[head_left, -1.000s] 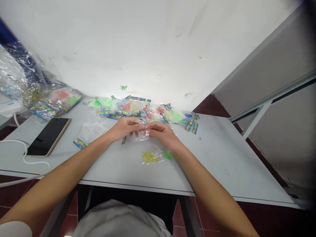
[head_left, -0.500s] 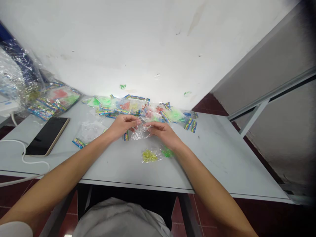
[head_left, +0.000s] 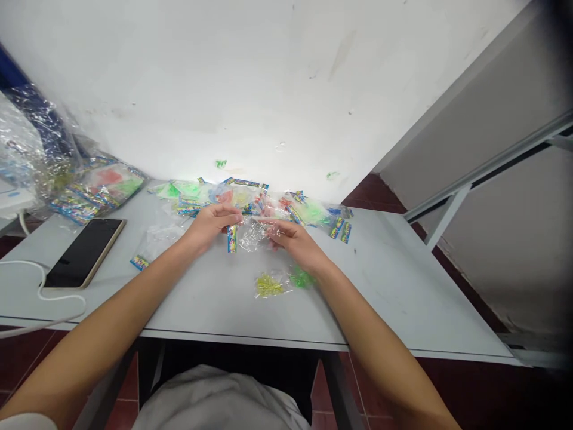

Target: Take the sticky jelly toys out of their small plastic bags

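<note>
Between my hands is a clear plastic bag with a blue patterned label strip at its left side. My left hand is closed, pinching the bag near the label. On the other side my right hand has its fingers closed on the bag's right edge. Whether anything lies inside the bag is hard to make out through the glare. Closer to me on the table lie a small clear bag of yellow pieces and one of green pieces, the latter beside my right wrist.
Labelled bags with green and red contents line the wall. A clear bag lies left of my left hand. Further left are a black phone, a white cable and a large plastic bag of packets.
My hands have moved slightly apart, and the bag between them is spread wider, with its label strip now showing in full. The whole view has shifted a little.
</note>
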Available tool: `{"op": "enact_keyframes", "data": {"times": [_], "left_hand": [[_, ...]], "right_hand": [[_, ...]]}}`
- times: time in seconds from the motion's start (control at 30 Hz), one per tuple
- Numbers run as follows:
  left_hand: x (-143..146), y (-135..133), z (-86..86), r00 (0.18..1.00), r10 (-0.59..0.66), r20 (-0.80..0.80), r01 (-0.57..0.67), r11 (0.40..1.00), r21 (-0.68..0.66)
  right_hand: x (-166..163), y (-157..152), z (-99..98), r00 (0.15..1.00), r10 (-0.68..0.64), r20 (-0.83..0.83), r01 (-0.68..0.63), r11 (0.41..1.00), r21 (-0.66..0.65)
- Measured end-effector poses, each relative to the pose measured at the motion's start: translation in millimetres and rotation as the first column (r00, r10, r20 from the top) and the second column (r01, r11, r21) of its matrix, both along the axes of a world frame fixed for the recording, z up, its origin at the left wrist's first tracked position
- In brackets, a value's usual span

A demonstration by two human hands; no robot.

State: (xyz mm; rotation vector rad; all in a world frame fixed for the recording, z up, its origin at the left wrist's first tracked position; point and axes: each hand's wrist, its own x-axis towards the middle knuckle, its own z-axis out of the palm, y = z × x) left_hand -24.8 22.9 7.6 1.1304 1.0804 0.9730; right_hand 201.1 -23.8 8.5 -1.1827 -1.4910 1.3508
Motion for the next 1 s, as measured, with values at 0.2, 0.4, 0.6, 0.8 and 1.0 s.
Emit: {"op": "enact_keyframes", "data": {"times": [0.2, 0.4, 0.6, 0.8, 1.0], "left_hand": [[4, -9, 1.6, 0.970, 0.144, -0.194, -0.096, 0.967, 0.238], [25, -42, 1.6, 0.759, 0.329, -0.562, 0.339, 0.537, 0.772], [20, -37, -14.0, 0.546, 0.344, -0.764, 0.586, 0.494, 0.642], [22, -37, -15.1, 0.534, 0.367, -0.762, 0.613, 0.452, 0.648], [24, -37, -13.7, 0.604, 0.335, -0.723, 0.570, 0.454, 0.685]], "right_hand": [[-2, -1, 0.2, 0.999, 0.037, -0.008, -0.037, 0.999, -0.016], [-7, -3, -9.1, 0.998, 0.024, 0.066, -0.029, 0.996, 0.083], [-12, -6, -13.2, 0.986, 0.007, 0.166, -0.032, 0.989, 0.146], [-21, -10, -12.1, 0.954, -0.117, 0.275, -0.006, 0.912, 0.409], [-25, -15, -10.5, 0.944, -0.093, 0.316, -0.074, 0.875, 0.479]]}}
